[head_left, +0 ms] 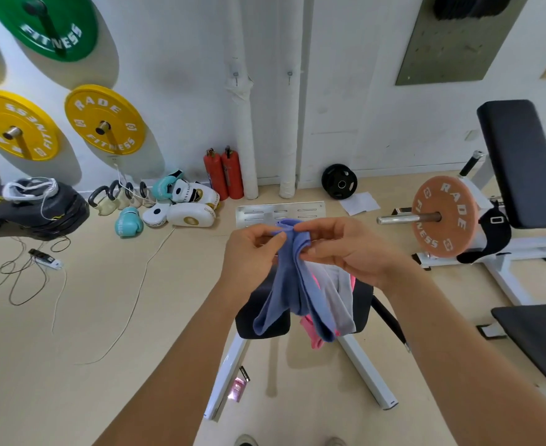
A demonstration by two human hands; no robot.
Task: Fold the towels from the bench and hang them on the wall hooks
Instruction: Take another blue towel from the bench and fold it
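Above the bench, blue towel pinched by both hands

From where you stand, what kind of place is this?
Most likely a gym or a fitness room. Yellow weight plates hang on the wall, kettlebells and boxing gloves lie on the floor, and a padded bench with a loaded bar stands at the right.

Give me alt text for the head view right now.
Both hands, left hand and right hand, pinch the top edge of a blue towel hanging above a black bench, where pink and grey towels lie. Two wall hooks sit on the white wall ahead.
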